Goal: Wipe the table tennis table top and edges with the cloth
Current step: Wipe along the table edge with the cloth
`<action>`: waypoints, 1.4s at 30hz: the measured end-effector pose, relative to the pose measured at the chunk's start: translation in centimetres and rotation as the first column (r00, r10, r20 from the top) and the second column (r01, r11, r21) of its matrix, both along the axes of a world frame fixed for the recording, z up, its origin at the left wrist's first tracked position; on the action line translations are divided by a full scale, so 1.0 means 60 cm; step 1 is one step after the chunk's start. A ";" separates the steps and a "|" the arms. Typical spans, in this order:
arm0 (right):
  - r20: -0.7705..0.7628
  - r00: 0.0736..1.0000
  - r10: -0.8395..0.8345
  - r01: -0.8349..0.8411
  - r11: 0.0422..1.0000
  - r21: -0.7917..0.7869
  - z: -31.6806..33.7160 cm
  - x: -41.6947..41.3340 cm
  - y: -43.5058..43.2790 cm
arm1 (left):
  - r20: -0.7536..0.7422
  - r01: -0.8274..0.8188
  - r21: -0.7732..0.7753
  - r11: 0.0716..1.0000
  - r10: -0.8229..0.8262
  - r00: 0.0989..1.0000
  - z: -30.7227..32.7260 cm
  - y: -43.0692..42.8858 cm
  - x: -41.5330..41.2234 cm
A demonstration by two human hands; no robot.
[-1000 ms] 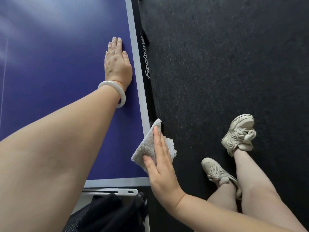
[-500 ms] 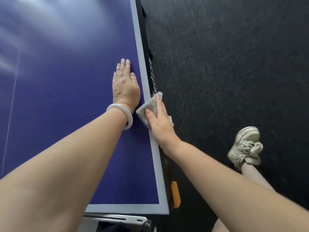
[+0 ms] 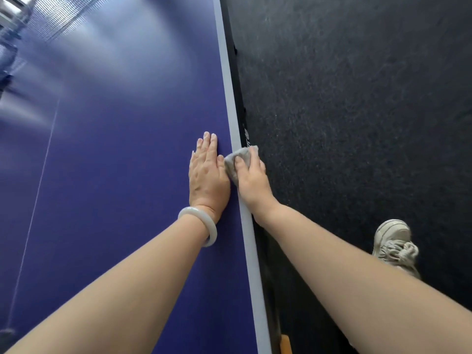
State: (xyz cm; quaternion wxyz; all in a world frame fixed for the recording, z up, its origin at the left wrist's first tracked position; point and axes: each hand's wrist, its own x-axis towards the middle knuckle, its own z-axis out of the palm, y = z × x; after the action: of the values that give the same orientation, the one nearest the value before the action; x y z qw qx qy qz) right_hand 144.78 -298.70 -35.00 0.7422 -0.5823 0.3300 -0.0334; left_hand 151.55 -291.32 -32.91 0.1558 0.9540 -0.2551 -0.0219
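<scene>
L hand (image 3: pixel 208 175) lies flat, palm down on the blue table top (image 3: pixel 115 175), fingers straight & together, holding nothing. There's a white bangle (image 3: pixel 201 223) on that wrist. R hand (image 3: pixel 251 180) is right beside it at the table's right side, clamped on the cloth (image 3: pixel 238 157): thumb on top of it, other fingers bent down over the side, out of sight. Cloth is grey & bunched. It sits across the white edge line (image 3: pixel 229 98) & down over the black side, covering part of the white lettering there. The 2 hands are close together, L thumb just beside the cloth; can't tell if they touch

Vs 1 s ago: cloth was back near the table's near corner, well behind L hand, w/ R hand's fingers laid straight over it. 0.5 s ago it was level w/ L wrist. Now it's level w/ L hand's fingers, so it has gone forward along the right edge. L hand has kept the same flat pose on the top. The table's near end was in view before, now it's cut off at the bottom. The net (image 3: pixel 51 19) now shows top left, blurred. 2 shoes were seen 1 s ago; now 1 shoe (image 3: pixel 393 241) on the dark floor (image 3: pixel 357 123), partly behind R forearm
</scene>
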 end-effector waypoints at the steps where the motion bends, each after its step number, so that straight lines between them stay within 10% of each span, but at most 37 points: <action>1: 0.007 1.000 -0.007 0.007 1.000 -0.016 -0.004 0.012 -0.004 | -0.007 0.004 -0.021 1.000 -0.004 1.000 0.001 0.000 0.000; 7: 0.014 0.998 0.061 -0.060 0.996 -0.072 -0.020 0.007 -0.012 | -0.011 -0.020 -0.137 0.990 0.019 1.000 0.026 -0.002 0.030; 19: 0.222 0.972 0.070 -0.045 0.992 -0.116 -0.029 0.006 -0.015 | 0.030 0.006 0.252 0.968 -0.014 0.999 0.024 -0.155 0.255; 30: 0.171 0.985 0.029 -0.057 0.986 0.159 -0.015 0.241 -0.173 | -0.011 -0.074 0.028 0.997 0.074 0.997 0.007 -0.159 0.258; 42: 0.104 0.984 0.147 -0.162 0.974 0.159 -0.020 0.191 -0.145 | -0.010 -0.090 0.013 0.996 0.090 0.996 0.006 -0.157 0.251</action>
State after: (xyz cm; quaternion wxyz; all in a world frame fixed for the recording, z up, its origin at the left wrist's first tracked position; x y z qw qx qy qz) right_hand 156.24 -307.38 -36.20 0.8031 -0.5399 0.2508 0.0256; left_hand 166.58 -300.71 -32.54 0.1522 0.9654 -0.2108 -0.0215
